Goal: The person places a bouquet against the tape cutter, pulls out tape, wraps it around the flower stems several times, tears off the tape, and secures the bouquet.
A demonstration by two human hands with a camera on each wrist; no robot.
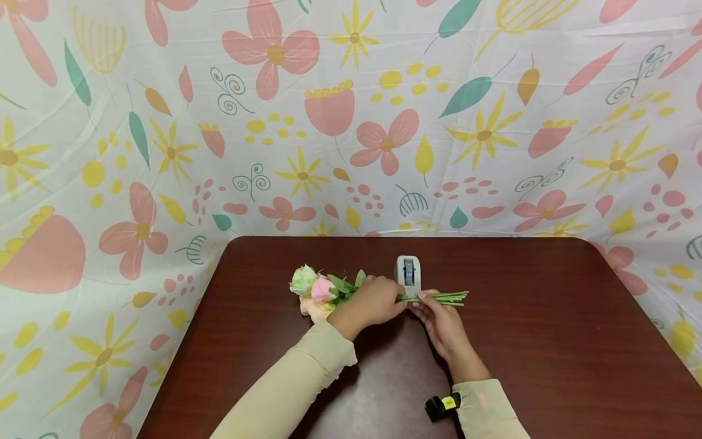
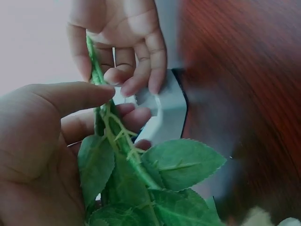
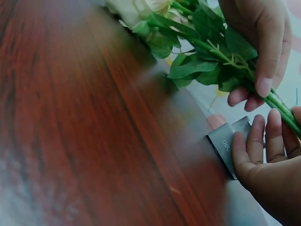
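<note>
The table (image 1: 548, 317) is stretching out before me. Above its far half, the flowers (image 1: 322, 288) are being held crosswise, blooms facing the left edge. The left hand (image 1: 378, 300) is gripping the stems (image 1: 456, 297) below the leaves (image 2: 183, 164); the right hand (image 1: 443, 326) is pinching them nearer their bare ends, its remaining fingers spreading loosely. The dispenser (image 1: 409, 274) is standing against this work, near the far edge's middle. The person is seemingly binding the bunch; the next move is probably calling for a tight left grip while the right fingers are handling tape.
</note>
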